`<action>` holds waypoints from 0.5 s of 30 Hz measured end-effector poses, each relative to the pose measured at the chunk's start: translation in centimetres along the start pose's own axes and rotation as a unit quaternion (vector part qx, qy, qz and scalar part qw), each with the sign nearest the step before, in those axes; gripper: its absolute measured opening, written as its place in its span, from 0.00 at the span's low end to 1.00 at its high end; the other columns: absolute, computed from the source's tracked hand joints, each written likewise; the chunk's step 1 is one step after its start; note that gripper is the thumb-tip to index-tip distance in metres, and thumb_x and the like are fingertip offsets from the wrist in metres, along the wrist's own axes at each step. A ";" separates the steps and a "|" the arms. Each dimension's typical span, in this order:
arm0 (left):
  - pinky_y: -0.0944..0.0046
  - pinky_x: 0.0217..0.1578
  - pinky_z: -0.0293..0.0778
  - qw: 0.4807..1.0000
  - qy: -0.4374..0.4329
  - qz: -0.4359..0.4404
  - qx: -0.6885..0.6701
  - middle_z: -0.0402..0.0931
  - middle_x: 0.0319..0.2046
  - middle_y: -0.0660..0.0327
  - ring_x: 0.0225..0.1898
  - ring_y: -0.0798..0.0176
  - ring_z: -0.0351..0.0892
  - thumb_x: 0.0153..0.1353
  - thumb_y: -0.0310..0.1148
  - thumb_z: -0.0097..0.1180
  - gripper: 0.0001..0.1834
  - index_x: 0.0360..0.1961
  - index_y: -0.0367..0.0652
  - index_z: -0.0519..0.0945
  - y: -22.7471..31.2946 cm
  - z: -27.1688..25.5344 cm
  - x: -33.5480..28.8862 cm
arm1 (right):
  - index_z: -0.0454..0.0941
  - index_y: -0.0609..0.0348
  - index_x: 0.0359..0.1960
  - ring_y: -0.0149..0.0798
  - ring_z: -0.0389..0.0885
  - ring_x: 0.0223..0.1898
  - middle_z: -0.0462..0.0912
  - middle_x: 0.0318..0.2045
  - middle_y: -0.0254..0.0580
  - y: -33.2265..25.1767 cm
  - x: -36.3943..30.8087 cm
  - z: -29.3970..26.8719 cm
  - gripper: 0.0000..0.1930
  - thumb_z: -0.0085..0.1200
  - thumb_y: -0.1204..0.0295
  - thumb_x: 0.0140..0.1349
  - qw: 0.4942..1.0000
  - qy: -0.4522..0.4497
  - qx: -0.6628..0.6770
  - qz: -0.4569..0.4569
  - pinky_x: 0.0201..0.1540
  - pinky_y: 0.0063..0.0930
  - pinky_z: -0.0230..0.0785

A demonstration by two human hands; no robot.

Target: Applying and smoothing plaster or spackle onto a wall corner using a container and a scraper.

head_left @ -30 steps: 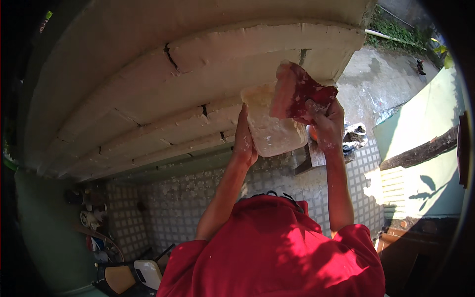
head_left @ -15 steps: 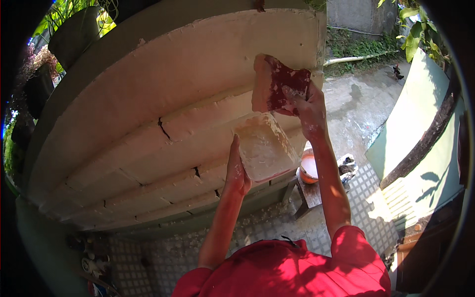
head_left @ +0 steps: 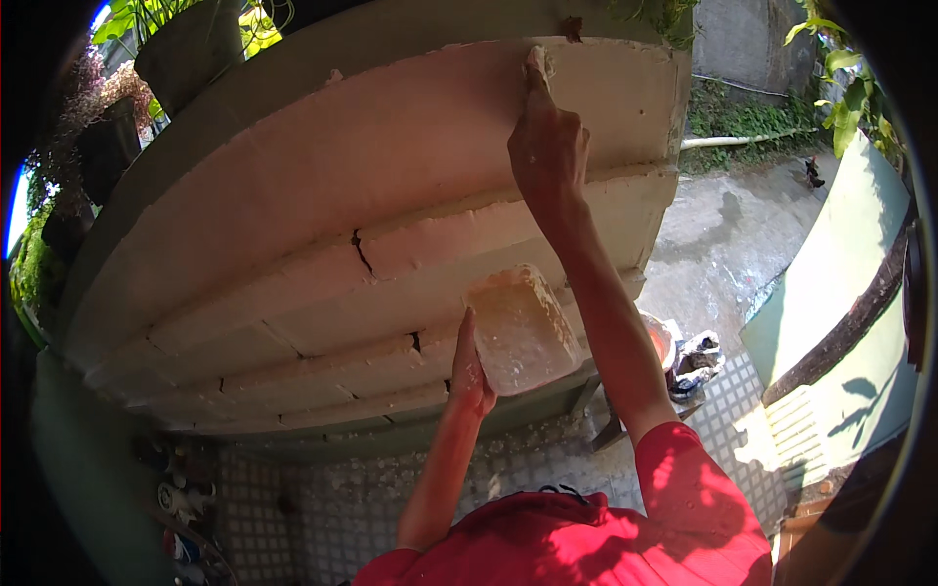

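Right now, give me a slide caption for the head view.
Right hand presses a tool against the stepped plaster moulding; left hand holds a plaster-caked board.

I see bright sun on the ground at the right, with dark leaf shadows on the green wall. The picture bends round and goes black at its edges.

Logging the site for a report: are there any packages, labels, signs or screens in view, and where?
No labels, signs or screens show.
Bag: crumpled, grey and white, on the stand low right of the right arm; its kind is unclear.
Tray: rectangular, pale, putty-smeared, in the left hand.
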State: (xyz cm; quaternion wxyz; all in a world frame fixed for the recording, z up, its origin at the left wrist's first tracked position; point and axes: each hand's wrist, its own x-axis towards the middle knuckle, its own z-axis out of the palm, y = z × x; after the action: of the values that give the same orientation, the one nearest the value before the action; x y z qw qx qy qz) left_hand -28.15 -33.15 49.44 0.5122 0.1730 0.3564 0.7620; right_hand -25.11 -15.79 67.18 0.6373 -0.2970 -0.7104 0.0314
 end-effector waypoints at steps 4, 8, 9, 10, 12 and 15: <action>0.53 0.55 0.75 1.000 0.022 0.002 -0.008 0.69 0.58 0.56 0.56 0.54 0.74 0.65 0.60 0.44 0.37 0.66 0.44 0.60 -0.3 -2.1 -1.2 | 0.63 0.66 0.62 0.57 0.82 0.31 0.81 0.34 0.60 -3.1 -0.6 2.0 0.31 0.52 0.84 0.52 0.995 -0.089 -0.048 -0.012 0.33 0.44 0.77; 0.53 0.55 0.74 0.999 0.054 -0.005 0.000 0.69 0.58 0.55 0.56 0.54 0.74 0.64 0.60 0.45 0.38 0.66 0.43 0.60 -0.2 -2.4 -2.5 | 0.64 0.70 0.59 0.53 0.84 0.33 0.80 0.37 0.57 -6.0 -2.7 5.1 0.30 0.52 0.86 0.50 0.994 -0.060 -0.036 -0.086 0.32 0.42 0.78; 0.53 0.55 0.74 0.998 0.055 -0.008 -0.002 0.70 0.57 0.55 0.55 0.54 0.74 0.64 0.61 0.45 0.38 0.65 0.43 0.60 -0.1 -2.7 -2.9 | 0.64 0.70 0.59 0.53 0.84 0.33 0.80 0.37 0.57 -6.7 -3.3 4.9 0.30 0.52 0.86 0.50 0.994 -0.063 -0.035 -0.085 0.32 0.42 0.78; 0.52 0.55 0.74 0.998 0.057 -0.010 -0.004 0.70 0.57 0.55 0.55 0.54 0.75 0.64 0.61 0.45 0.39 0.65 0.43 0.61 0.0 -3.1 -3.3 | 0.64 0.68 0.59 0.54 0.83 0.33 0.81 0.37 0.58 -7.3 -3.8 4.7 0.30 0.51 0.86 0.50 0.992 -0.064 -0.017 -0.108 0.32 0.43 0.78; 0.52 0.55 0.74 0.998 0.058 -0.006 0.000 0.71 0.56 0.54 0.55 0.54 0.75 0.64 0.61 0.45 0.39 0.65 0.43 0.61 -0.3 -4.1 -3.8 | 0.65 0.67 0.60 0.55 0.83 0.33 0.81 0.38 0.58 -7.3 -4.0 3.9 0.30 0.50 0.86 0.51 0.989 -0.065 0.003 -0.131 0.32 0.44 0.77; 0.52 0.55 0.74 0.998 0.062 -0.011 0.005 0.71 0.56 0.54 0.55 0.53 0.75 0.64 0.62 0.44 0.38 0.64 0.42 0.62 -0.5 -4.7 -5.0 | 0.67 0.60 0.61 0.58 0.82 0.31 0.82 0.34 0.59 -2.7 -2.5 -0.6 0.29 0.48 0.85 0.53 0.997 -0.033 0.025 -0.071 0.33 0.47 0.76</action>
State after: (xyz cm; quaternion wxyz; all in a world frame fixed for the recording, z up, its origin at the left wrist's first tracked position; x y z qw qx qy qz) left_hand -28.71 -39.32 46.35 0.4963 0.1239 0.3935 0.7639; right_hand -25.55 -19.36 66.21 0.6215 -0.2287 -0.7492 0.0134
